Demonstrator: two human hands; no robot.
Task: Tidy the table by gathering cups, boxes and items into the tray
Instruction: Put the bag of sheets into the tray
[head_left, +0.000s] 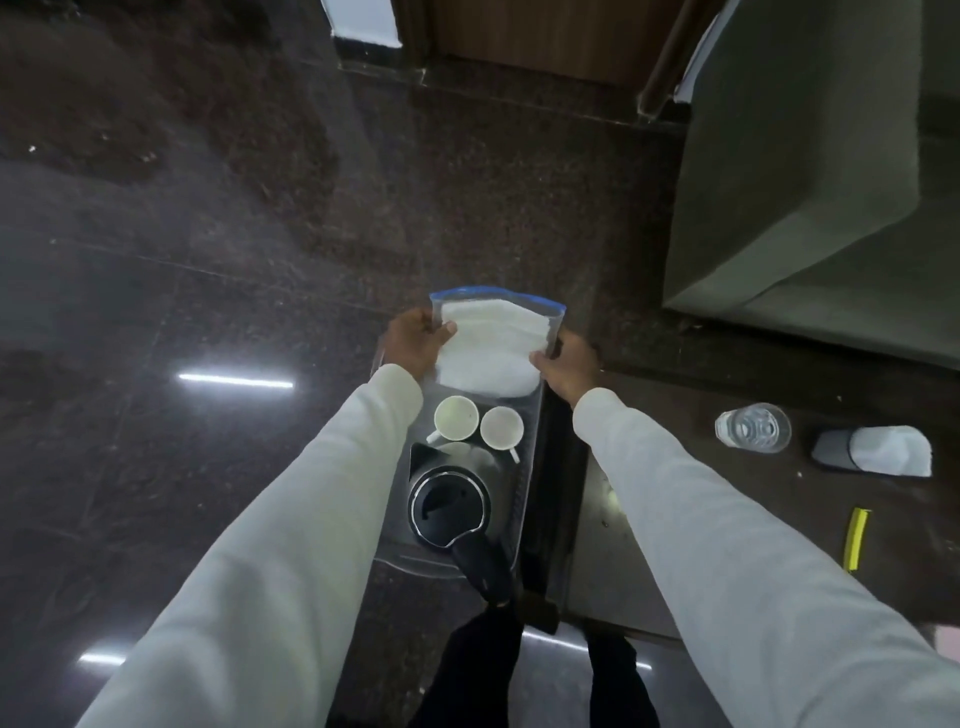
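Your left hand (415, 338) and right hand (569, 364) grip the tray (524, 467), cups (456, 417) aboard; bottle (753, 427) waits on the surface (727, 519).

The tray (524, 499) is crowded: kettle (449, 506), two cups (456, 415) and a bag (493, 343) fill it. On the worktop (727, 545), open surface lies between the tray and the glass (753, 427).

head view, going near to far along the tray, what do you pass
Kettle handle → black kettle lid → two white cups and side by side → clear bag of white cloth, gripped by the left hand and right hand at the far end of the tray.
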